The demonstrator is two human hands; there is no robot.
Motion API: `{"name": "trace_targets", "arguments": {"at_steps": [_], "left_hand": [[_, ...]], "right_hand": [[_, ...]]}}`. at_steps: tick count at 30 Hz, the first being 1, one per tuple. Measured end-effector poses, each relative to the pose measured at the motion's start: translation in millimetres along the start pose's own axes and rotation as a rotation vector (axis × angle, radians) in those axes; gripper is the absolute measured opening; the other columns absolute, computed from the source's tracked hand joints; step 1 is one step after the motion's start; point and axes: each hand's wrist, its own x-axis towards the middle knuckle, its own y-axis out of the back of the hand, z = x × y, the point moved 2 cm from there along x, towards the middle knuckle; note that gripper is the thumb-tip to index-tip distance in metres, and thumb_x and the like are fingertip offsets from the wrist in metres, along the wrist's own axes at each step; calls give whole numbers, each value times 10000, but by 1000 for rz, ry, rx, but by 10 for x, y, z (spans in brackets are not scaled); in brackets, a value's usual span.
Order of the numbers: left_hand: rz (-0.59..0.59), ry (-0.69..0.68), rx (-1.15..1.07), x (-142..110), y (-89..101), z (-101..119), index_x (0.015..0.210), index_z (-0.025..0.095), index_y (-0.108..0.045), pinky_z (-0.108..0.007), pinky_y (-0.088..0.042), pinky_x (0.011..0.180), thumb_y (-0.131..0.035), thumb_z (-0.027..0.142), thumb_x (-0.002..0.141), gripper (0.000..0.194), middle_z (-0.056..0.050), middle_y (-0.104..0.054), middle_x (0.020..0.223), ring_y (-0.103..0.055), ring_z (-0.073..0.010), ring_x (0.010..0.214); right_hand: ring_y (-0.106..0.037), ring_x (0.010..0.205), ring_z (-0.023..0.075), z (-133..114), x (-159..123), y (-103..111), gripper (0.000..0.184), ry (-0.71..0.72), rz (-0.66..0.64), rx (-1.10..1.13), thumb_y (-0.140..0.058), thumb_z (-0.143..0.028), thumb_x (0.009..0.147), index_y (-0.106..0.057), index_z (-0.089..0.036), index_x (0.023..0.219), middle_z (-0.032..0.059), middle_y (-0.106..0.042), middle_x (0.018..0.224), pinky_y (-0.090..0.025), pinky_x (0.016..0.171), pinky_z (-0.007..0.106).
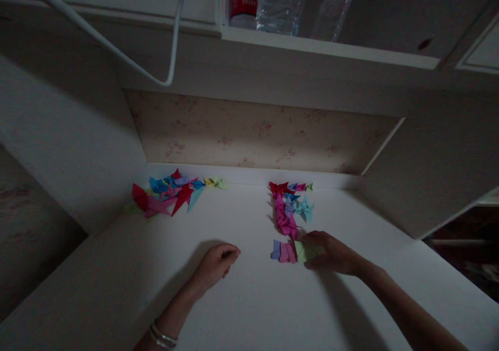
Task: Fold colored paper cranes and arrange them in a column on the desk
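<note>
My right hand (329,252) rests on the white desk (249,299), fingers curled onto a pale green folded paper piece (302,251) at the right end of a short row of folded pieces (284,251), purple and pink. Just behind that row lies a pile of folded paper shapes (290,205) in pink, red and light blue. My left hand (216,265) lies on the desk to the left of the row, fingers loosely curled under with nothing visible in them. Bracelets sit on my left wrist.
A second heap of coloured folded paper shapes (173,192) lies at the back left by the side panel. A shelf above holds plastic water bottles (278,2). A white cable (117,49) hangs across the upper left. Side panels close in the desk on both sides.
</note>
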Motion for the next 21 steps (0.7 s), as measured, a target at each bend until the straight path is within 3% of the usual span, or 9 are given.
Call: {"name": "trace_targets", "arguments": {"at_steps": [3,6,9,11,17,21], "left_hand": [[4,4,-20,5,0,-15,846,118,-662,-212,-293,437,-553,443,778,350,72,-425,498,-377,-90,455],[10,-3,-45,7,2,-22,828,126,-659,-207,-292,434,-559,435,776,329,73,-422,500,-375,-87,456],[15,-24,-34,-3,4,-9,802,127,-659,-206,-292,432,-561,434,775,324,72,-425,488,-370,-84,446],[21,-33,-17,-16,-2,0,785,127,-659,-206,-294,429,-564,436,770,324,70,-429,483,-373,-84,440],[103,-44,66,-24,14,-13,857,120,-649,-203,-330,438,-483,485,808,404,66,-432,513,-407,-90,446],[222,-32,245,123,303,36,912,137,-648,-207,-361,436,-431,453,829,392,21,-557,626,-495,-110,477]], "right_hand": [[-579,1107,314,-66,-144,51,595,-11,117,-39,-751,-421,639,-659,-215,1190,142,-620,1232,-438,977,424],[-609,1044,283,-298,-319,70,474,42,302,-29,-711,-419,705,-674,-224,1135,122,-659,1158,-476,930,403],[-630,772,208,-627,-442,-58,305,30,464,108,-633,-469,790,-695,-241,982,72,-698,914,-522,716,314],[-561,609,161,-869,-438,-250,289,-26,462,251,-571,-489,840,-686,-226,877,32,-657,742,-465,571,262],[-443,550,111,-1578,-15,-993,279,2,258,721,-575,-428,842,-663,-176,760,-29,-526,601,-331,506,215],[-409,527,103,-1799,242,-1336,260,54,219,796,-551,-386,846,-671,-172,762,-38,-504,568,-291,489,212]]}}
